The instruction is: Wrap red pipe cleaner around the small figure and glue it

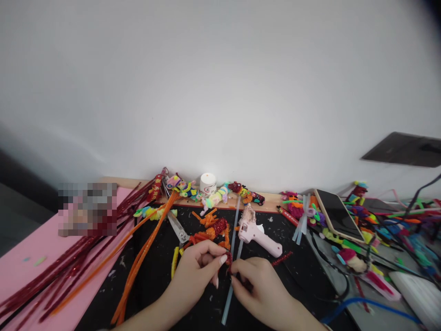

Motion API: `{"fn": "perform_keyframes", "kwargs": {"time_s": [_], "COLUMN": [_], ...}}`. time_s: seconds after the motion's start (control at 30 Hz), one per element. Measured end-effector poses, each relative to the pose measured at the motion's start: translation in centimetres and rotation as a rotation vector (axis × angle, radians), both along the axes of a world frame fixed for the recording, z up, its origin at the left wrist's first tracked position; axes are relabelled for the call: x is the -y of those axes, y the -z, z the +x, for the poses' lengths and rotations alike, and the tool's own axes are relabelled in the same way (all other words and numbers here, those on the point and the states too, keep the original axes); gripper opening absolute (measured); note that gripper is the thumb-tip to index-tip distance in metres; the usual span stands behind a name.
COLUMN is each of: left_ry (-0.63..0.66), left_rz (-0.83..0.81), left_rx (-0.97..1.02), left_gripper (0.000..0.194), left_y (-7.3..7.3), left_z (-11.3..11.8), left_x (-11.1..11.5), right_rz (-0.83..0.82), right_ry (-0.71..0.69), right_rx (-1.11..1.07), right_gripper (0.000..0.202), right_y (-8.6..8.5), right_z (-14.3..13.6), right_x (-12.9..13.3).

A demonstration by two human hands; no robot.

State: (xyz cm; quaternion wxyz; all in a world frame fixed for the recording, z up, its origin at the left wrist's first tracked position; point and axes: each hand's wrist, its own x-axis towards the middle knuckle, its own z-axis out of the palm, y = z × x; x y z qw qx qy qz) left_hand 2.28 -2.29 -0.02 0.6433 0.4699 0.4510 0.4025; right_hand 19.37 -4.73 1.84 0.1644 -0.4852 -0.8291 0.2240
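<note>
Over the black mat, my left hand pinches a small red glittery pipe-cleaner piece between thumb and index finger. My right hand holds the same piece from the other side, its fingers curled close to it. A red glittery strand sticks out beyond my right hand. Just behind the hands sits an orange and red pipe-cleaner figure. Translucent glue sticks lie beneath the hands, and a pink glue gun rests behind my right hand.
Scissors lie behind my left hand. Long orange pipe cleaners and red ones stretch over the left side. Along the wall stand a white jar and colourful figures. A phone and tangled pipe cleaners are on the right.
</note>
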Motion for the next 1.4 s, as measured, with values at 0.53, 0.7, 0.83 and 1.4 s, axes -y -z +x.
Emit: {"fn": "perform_keyframes", "kwargs": {"time_s": [0.53, 0.7, 0.83, 1.4], "left_ry": [0.03, 0.023, 0.02, 0.033], "left_rz": [0.023, 0.024, 0.023, 0.023], "left_rx": [-0.023, -0.012, 0.007, -0.011], "left_gripper": [0.016, 0.017, 0.016, 0.015], "left_y": [0.08, 0.24, 0.34, 0.37], "left_z": [-0.17, -0.23, -0.24, -0.21], "left_x": [-0.23, -0.18, -0.12, -0.05], "right_rz": [-0.016, 0.014, 0.024, 0.016], "right_ry": [-0.007, -0.022, -0.034, -0.103], "right_rx": [-0.005, 0.025, 0.025, 0.025], "right_gripper": [0.003, 0.003, 0.006, 0.01], "right_y": [-0.04, 0.17, 0.25, 0.4], "right_z": [-0.03, 0.08, 0.07, 0.16], "right_x": [-0.13, -0.19, -0.17, -0.24]}}
